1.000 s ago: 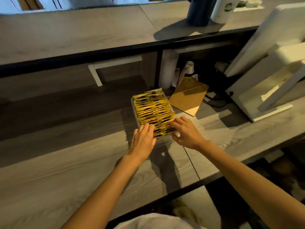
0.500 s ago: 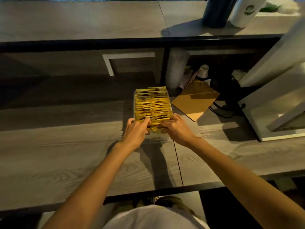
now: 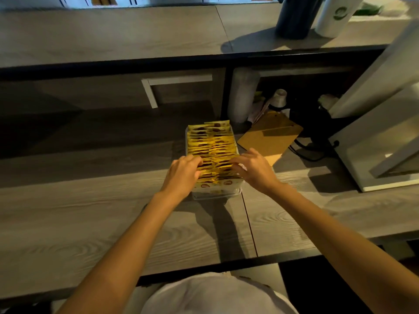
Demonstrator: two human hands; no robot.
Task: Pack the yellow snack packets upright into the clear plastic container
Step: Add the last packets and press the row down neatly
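Observation:
A clear plastic container stands on the grey wooden desk, filled with a row of upright yellow snack packets. My left hand rests on the left side of the near packets, fingertips curled onto their top edges. My right hand is on the right side of the same near packets, fingers pinching their tops. Both hands hide the packets' side edges near the container's front.
A brown clipboard lies just right of the container. A white stand occupies the right. A raised shelf holds a dark bottle and a white cup. The desk's front edge runs below my arms.
My hands have slid from the container's near end up along its sides onto the near packets. The camera view has shifted and the container now sits straighter.

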